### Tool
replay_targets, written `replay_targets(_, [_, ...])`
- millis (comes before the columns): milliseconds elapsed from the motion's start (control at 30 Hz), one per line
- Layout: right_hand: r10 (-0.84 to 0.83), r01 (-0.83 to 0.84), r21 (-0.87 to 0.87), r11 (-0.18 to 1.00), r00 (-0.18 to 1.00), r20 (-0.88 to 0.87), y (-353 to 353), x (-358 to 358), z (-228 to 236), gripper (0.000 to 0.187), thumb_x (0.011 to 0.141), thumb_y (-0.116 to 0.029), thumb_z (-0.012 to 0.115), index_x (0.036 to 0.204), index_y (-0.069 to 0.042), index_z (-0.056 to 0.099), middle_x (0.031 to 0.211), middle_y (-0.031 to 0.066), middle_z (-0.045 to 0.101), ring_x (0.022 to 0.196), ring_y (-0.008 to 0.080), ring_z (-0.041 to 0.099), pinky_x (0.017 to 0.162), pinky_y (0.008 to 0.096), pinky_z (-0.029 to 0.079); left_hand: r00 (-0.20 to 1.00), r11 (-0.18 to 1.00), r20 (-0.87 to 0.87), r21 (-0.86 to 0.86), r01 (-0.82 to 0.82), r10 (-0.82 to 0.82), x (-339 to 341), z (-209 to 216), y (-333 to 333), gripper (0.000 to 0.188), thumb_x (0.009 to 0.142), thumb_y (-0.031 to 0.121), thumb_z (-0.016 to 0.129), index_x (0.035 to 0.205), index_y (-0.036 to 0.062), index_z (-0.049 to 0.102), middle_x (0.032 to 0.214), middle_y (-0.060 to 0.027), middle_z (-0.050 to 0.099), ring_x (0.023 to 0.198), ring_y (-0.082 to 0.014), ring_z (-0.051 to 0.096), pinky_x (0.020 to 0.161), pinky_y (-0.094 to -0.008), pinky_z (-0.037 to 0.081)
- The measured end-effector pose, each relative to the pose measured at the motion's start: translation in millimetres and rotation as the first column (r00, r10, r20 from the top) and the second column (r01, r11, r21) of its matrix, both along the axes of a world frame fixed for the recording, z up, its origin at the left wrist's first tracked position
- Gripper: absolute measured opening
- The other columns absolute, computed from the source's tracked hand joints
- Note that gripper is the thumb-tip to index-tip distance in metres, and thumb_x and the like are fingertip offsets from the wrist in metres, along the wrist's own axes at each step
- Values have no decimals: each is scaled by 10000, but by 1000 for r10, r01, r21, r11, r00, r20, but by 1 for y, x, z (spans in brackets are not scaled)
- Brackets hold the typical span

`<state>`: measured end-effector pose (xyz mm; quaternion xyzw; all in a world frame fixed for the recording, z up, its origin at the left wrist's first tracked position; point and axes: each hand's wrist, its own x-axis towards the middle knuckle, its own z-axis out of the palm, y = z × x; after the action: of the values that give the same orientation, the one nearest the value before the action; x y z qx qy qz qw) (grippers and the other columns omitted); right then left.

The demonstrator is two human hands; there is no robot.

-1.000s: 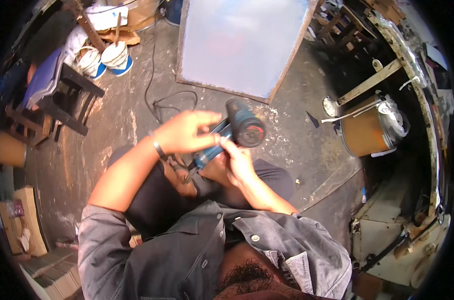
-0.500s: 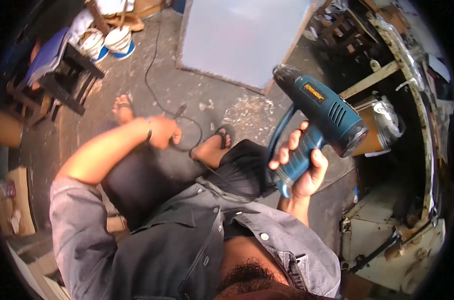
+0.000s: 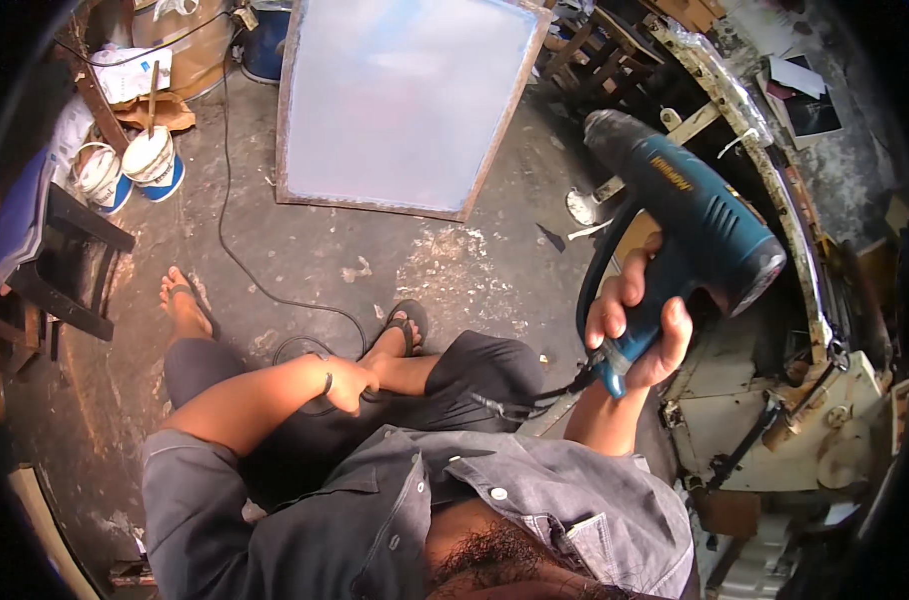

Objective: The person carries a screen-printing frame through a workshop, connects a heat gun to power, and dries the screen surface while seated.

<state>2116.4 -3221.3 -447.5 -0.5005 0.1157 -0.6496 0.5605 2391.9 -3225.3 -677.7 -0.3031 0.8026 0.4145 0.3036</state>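
the framed panel (image 3: 395, 110) is untouched; well apart from it, the blue heat gun (image 3: 697, 208) is already up in the air, the right hand (image 3: 657, 364) wrapped around it. the left hand (image 3: 347, 384) is curled by the black cord (image 3: 224, 170) (whether gripping it, i cannot tell).

Floor: I've got dark, scuffed floor (image 3: 345, 240) all around me, plus a pale speckled patch (image 3: 455, 262) straight ahead.
Left side: dark stool (image 3: 87, 222) with purple stuff (image 3: 20, 215) on it, right near two blue-and-white buckets (image 3: 162, 178).
Back left: big brown drum (image 3: 197, 55) beside a blue drum (image 3: 265, 45), kinda crammed in.
Right side: chipped, whitish frame (image 3: 803, 245), off-white cabinet-like thing (image 3: 725, 425) below.
Light: bright on my floor, pretty gloomy behind that frame.
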Motion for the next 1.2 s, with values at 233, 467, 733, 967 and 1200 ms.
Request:
replay_targets(233, [-125,120,-69,990,990,-67,-26,27,22,507,885,-241,516,1285,19,346,940,102,474,755,187,527,630,351,490,812,979,-584,-163,-120,2,-34,-11,5,886,680,331,754,1398,30,329,1410,-198,402,1305,-312,400,1056,-373,353])
replay_targets(467, [29,-30,-28,999,998,-51,-44,30,22,467,866,-199,535,1250,19,381,912,85,463,726,174,510,598,324,469,978,978,-208,-201,-50,7,-37,1,3,516,839,317,602,1272,59,492,1151,-178,612,1084,-342,578,914,-433,446])
replay_targets(733, [-69,70,3,998,989,-128,-46,28,8,438,861,-195,546,1219,14,407,869,86,473,679,161,516,567,303,481,997,950,-69,-304,-65,46,19,27,-3,309,832,340,583,990,85,659,956,-170,666,927,-362,628,812,-452,488])
replay_targets(967, [-180,186,22,982,969,-171,-29,19,6,422,853,-195,554,1185,26,414,851,91,472,649,160,510,550,302,481,951,928,-164,-227,-294,261,70,31,-14,272,803,336,624,908,86,640,860,-147,666,860,-358,627,730,-447,483])
replay_targets(1200, [-190,210,58,976,949,-252,-23,14,0,413,854,-193,540,1168,45,414,840,102,460,624,157,498,519,295,477,953,841,-169,-450,-301,250,67,48,-18,238,808,283,624,864,52,638,805,-189,650,820,-381,623,728,-472,480])
